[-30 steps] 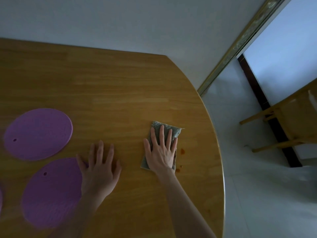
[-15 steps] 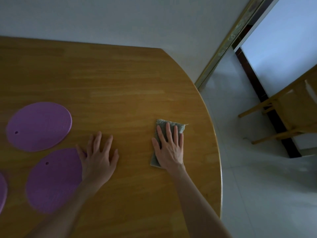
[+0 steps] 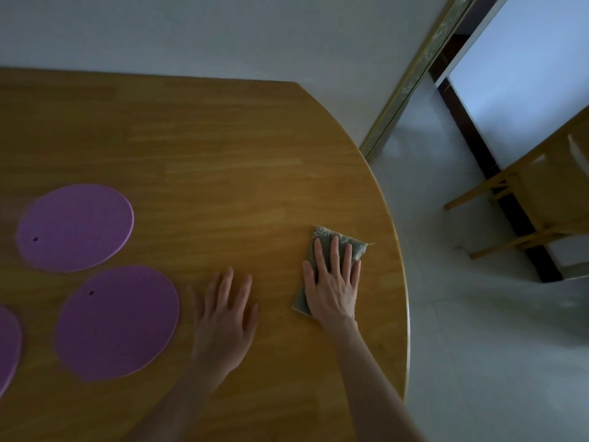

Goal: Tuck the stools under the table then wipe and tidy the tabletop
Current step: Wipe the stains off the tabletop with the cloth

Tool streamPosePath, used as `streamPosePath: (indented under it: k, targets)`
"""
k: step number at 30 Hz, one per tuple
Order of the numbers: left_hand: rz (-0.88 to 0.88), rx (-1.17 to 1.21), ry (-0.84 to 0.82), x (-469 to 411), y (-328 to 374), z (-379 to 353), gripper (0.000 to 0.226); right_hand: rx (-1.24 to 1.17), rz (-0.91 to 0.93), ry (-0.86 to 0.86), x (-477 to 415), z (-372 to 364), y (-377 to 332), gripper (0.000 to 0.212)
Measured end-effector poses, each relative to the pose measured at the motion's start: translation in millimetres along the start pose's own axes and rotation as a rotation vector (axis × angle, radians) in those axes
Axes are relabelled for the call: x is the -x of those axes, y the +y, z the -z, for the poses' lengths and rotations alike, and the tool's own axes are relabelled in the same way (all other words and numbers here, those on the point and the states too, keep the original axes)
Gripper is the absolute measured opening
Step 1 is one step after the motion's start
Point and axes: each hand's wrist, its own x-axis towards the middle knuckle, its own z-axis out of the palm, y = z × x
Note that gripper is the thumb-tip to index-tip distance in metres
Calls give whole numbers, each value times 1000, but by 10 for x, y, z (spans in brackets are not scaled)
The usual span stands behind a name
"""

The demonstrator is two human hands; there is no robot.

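A folded grey cloth [image 3: 357, 242] lies flat on the round wooden table [image 3: 223, 161], close to its right edge. My right hand [image 3: 333, 282] presses down on the cloth with straight, spread fingers. My left hand [image 3: 224, 317] rests flat on the bare wood just left of it, fingers spread, holding nothing. A round purple mat [image 3: 75, 226] and a second purple mat [image 3: 116, 323] lie to the left, and a third purple mat [image 3: 8, 346] shows only partly at the frame's left edge.
A wooden stool or chair [image 3: 541, 193] stands on the pale tiled floor [image 3: 478, 346] to the right, away from the table. Behind the table is a white wall [image 3: 223, 33], with a doorway frame [image 3: 411, 78] at the upper right.
My right hand has slid the cloth rightward toward the table edge, over the spot where small red stains showed. My left hand has shifted right, off the nearer purple mat.
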Motion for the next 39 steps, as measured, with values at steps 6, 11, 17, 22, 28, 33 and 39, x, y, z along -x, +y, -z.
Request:
streamPosePath:
  k: [6,11,17,22,28,33,39]
  targets:
    - [4,-34,-3,34,28,-54,58,-11,41,-6,383,-143,-226,60]
    - [15,-38,11,24,19,-80,58,-12,2,-6,127,-4,21,56]
    - [-9,-54,28,26,10,-111,57,-33,-52,-9,612,-120,50,59]
    - [-12,-40,32,40,10,-101,58,-19,37,-8,480,-116,-5,57]
    - [13,148,77,149,-47,38,63,-37,-94,4,706,-124,108,56]
    - [22,233,158,559,-198,140,56,-46,-15,-13,1216,-308,-353,58]
    - [28,256,211,1044,-398,172,49,-84,56,-77,1433,-425,-818,59]
